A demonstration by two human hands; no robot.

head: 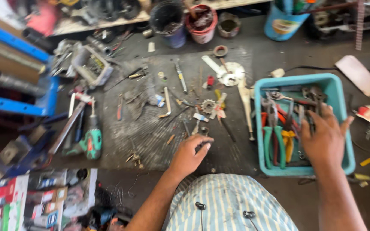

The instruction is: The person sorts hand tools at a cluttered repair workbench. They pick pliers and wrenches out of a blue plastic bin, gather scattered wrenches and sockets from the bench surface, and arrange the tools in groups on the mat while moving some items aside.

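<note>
A repair workshop: a grimy floor (pixel 279 55) strewn with loose tools, a sprocket (pixel 208 105) and bolts beyond the left hand (pixel 189 155), a teal tool bin (pixel 337 92) under the right hand (pixel 325 139), a blue vise (pixel 18 152) far left.

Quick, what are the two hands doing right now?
Left hand: curled on a small dark part on the mat; grip unclear.
Right hand: open, fingers spread in the teal tool tray.
</note>
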